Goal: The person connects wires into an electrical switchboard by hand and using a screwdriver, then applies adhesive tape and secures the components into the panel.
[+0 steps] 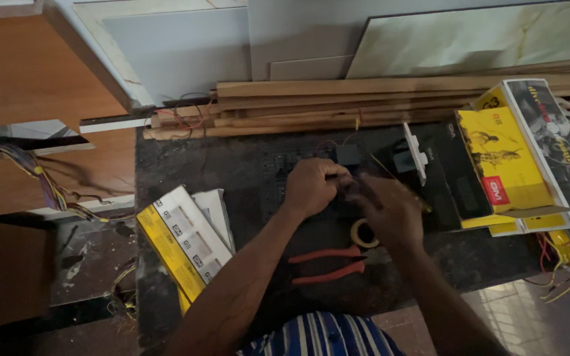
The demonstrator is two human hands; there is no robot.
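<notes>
Dark surface (232,171), dim light, timber strips (338,99) along the far edge. Left hand (313,186) in a closed grip on a small black part (348,155); right hand (390,209) meets it from the right, blurred, grip cannot be told. Part sits just beyond both hands, left nearer. Tape roll (363,233) and red pliers (328,264) lie just nearer the body. Yellow boxes (506,161) crowd the right; open room lies left of the hands.

Left hand (311,186) and right hand (390,209) meet over a small black part (349,155), exact grip blurred. Tape roll (363,233) lies just below the right fingers; red-handled pliers (328,264) lie nearer the body.
</notes>
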